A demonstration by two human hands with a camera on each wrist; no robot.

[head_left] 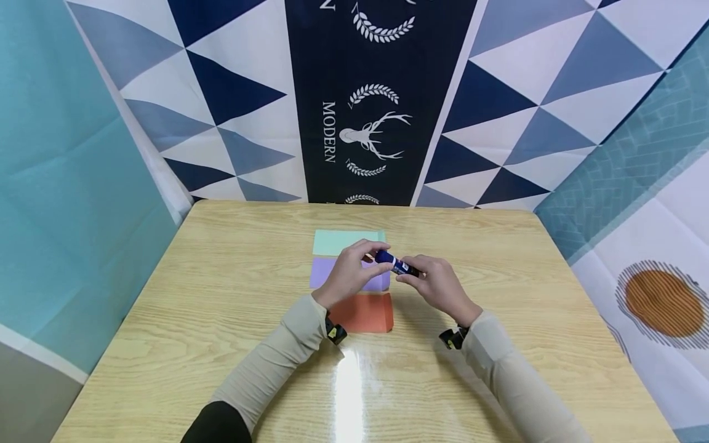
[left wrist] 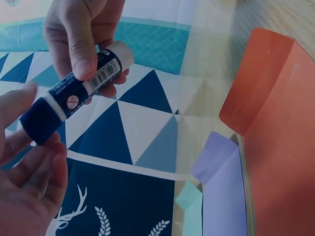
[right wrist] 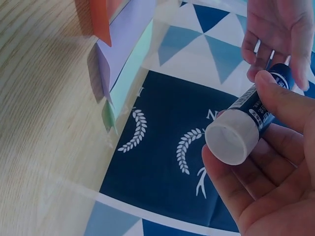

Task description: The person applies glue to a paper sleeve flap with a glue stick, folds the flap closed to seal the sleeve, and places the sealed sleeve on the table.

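Note:
A dark blue glue stick (head_left: 397,264) with a white base and a white ring is held up over the table between both hands. My left hand (head_left: 354,271) pinches its blue cap end (left wrist: 42,120) between thumb and fingers. Around the barcoded body, near the white base (right wrist: 231,137), my right hand (head_left: 440,284) grips with thumb on top and fingers beneath. Below and to the left lie three coloured paper pieces with folded edge flaps: mint green (head_left: 338,242), purple (head_left: 321,271) and orange-red (head_left: 362,314). My left hand and wrist partly cover the purple and orange-red ones.
The papers lie in a column on the wood-grain table (head_left: 232,271), their folded flaps toward the right. A patterned cloth (head_left: 249,104) hangs behind the far table edge. Each wrist wears a small black camera mount (head_left: 335,331).

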